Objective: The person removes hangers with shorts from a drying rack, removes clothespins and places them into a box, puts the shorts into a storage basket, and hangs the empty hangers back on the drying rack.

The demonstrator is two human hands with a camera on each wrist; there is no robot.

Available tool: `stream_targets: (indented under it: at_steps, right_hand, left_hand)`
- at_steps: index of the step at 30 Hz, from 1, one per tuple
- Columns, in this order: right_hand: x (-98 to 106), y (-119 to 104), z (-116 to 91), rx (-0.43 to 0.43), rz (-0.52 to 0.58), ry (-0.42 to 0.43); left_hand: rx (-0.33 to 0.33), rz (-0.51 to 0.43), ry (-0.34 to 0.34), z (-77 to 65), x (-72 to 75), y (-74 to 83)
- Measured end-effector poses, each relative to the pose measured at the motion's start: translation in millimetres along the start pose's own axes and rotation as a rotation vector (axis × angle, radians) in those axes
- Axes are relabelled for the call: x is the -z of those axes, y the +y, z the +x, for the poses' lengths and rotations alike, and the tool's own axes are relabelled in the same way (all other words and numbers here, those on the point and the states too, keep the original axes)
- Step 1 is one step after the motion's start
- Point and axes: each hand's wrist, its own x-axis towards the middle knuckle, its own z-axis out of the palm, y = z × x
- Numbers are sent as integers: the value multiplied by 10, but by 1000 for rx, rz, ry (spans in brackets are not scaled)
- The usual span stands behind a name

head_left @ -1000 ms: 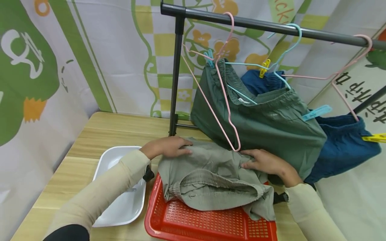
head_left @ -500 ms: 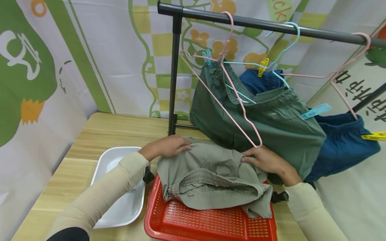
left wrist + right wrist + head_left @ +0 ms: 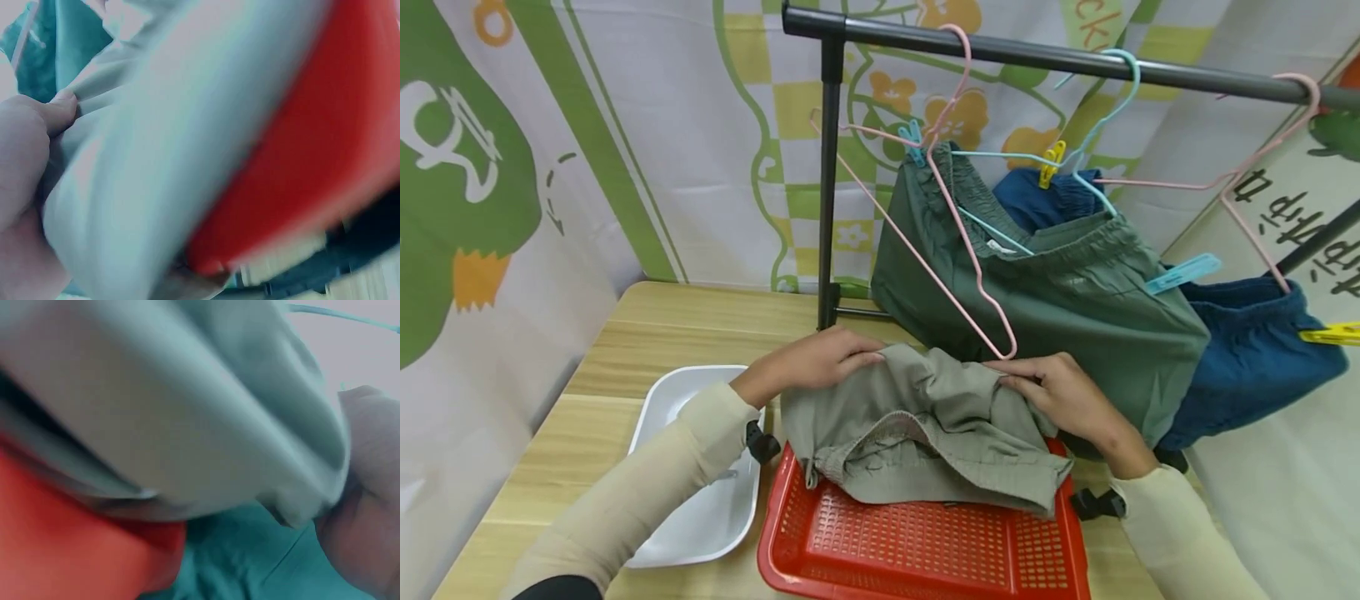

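Note:
Grey-khaki shorts (image 3: 940, 450) with a gathered elastic waistband drape over the red basket (image 3: 910, 550), waistband toward me. My left hand (image 3: 823, 358) pinches their far left edge, thumb on top of the cloth; in the left wrist view that thumb (image 3: 59, 112) presses into folds. At the far right edge my right hand (image 3: 1063, 396) grips the cloth between thumb and fingers. A pink hanger (image 3: 973, 258) with nothing on it hangs from the rack, its lower corner close to my right fingertips. The fingers under the cloth are hidden.
A black rail (image 3: 1030, 58) crosses above the table. Green shorts (image 3: 1037, 292) and blue shorts (image 3: 1247, 358) hang from it on hangers with clothespins, such as a light-blue clothespin (image 3: 1183, 273). A white tray (image 3: 700, 508) lies left of the basket.
Both hands have raised the far edge of the shorts slightly, and the near waistband has drawn back from the basket's front. The pink hanger swung right, then back left.

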Motion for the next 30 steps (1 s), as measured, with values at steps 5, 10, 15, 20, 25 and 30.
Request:
stream_targets:
  at_steps: [5,10,15,20,25,30]
  right_hand:
    - [37,-218,-36,49,100,56]
    - [84,-401,-113,81,242,5]
    - [110,-482,-208,135,378,-113]
    - [91,-487,-283,225,513,-256]
    - [17,-500,-352,297,678,-420]
    - [-74,-535,-368,389,843,-609]
  left_hand:
    - [-92,-123,-7,-5,0,246]
    - [-134,-223,-62,-49,-49,452]
    - [-168,-341,-184,-115,-146,581]
    - [-240,-447,-303,-160,-270,644]
    - [-288,-539,-470,-230,-340,703]
    - [-271,-610,-622,-253,-346,783]
